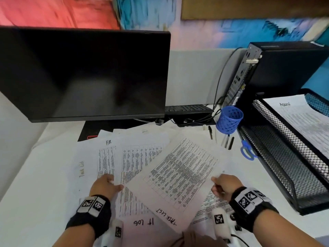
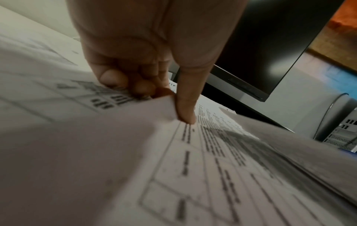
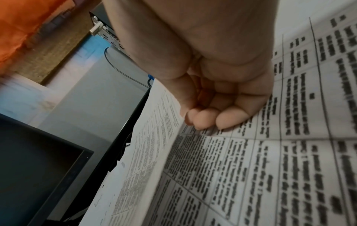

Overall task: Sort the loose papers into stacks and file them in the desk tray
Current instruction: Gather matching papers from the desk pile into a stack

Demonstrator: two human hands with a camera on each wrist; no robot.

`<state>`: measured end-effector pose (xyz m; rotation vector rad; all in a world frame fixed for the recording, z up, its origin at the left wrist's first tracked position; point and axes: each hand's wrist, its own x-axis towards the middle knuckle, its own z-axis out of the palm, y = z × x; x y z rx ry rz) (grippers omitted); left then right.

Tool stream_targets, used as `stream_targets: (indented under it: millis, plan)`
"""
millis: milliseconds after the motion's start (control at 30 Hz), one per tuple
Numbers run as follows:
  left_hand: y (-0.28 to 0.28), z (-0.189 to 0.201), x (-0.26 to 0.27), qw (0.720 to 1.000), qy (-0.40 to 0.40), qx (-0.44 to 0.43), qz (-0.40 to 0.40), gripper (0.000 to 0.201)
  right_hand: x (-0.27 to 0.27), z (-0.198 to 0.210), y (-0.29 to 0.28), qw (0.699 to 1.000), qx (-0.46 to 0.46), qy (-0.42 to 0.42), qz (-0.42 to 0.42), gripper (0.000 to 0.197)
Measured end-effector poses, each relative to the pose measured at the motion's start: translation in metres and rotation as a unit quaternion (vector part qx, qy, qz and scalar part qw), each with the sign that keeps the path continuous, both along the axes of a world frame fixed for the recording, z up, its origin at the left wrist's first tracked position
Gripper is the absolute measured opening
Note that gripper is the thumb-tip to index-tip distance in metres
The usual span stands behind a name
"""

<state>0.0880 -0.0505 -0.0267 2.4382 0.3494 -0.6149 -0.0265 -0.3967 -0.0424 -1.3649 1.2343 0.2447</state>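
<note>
Printed sheets lie fanned over the white desk. The top one, a tilted grid sheet marked TASK LIST [image 1: 179, 177], is held at opposite corners. My left hand [image 1: 110, 184] pinches its left corner, thumb [image 2: 185, 107] on top and fingers [image 2: 115, 78] curled under. My right hand [image 1: 218, 186] pinches the right corner, with the lifted edge [image 3: 160, 130] between thumb and curled fingers [image 3: 208, 117]. Below it lie sheets marked IT LOG [image 1: 137, 207], HR [image 1: 106, 157] and Task List [image 1: 83, 168]. The black mesh desk tray [image 1: 284, 166] stands at the right, with a sheet marked ADMIN [image 1: 300, 120] on its upper tier.
A dark monitor [image 1: 85, 73] stands behind the papers, with a keyboard [image 1: 187, 109] beside it. A blue pen cup [image 1: 229, 120], loose pens [image 1: 228, 142] and blue-handled scissors [image 1: 246, 150] lie between the papers and the tray. A black computer case [image 1: 284, 68] with cables stands at the back right.
</note>
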Motion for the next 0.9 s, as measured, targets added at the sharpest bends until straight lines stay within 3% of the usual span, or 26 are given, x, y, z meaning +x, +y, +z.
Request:
stream_targets:
  millis: [133,300,400,500,600,767,833,900]
  plan:
    - [-0.006,0.004,-0.005,0.999,-0.036,-0.017,0.02,0.009,-0.004,0.007,0.0,1.0,0.004,-0.027,0.01,0.023]
    - [0.001,0.022,-0.003,0.974,-0.092,-0.169,0.119,0.022,-0.012,0.015,-0.008,0.993,-0.032,-0.111,0.038,0.032]
    - [0.001,0.032,-0.005,0.957,-0.083,-0.251,0.116,0.033,-0.012,0.025,-0.012,0.987,-0.058,-0.143,0.048,0.029]
    - [-0.016,0.038,-0.013,0.947,-0.091,-0.283,0.117,0.025,-0.008,0.037,-0.004,0.98,-0.05,-0.18,0.064,0.027]
    - [-0.035,0.037,-0.024,0.957,-0.098,-0.26,0.078,0.028,0.001,0.044,0.012,0.973,-0.021,-0.217,0.074,0.025]
    - [-0.058,0.034,-0.045,0.961,-0.054,-0.265,0.062,0.028,0.011,0.046,0.039,0.967,-0.017,-0.234,0.098,0.005]
    - [-0.061,0.04,-0.05,0.948,-0.025,-0.305,0.087,0.044,0.013,0.043,0.042,0.961,-0.021,-0.247,0.126,0.025]
    - [-0.057,0.047,-0.053,0.929,-0.01,-0.36,0.081,0.053,0.016,0.041,0.045,0.948,-0.02,-0.269,0.17,0.032]
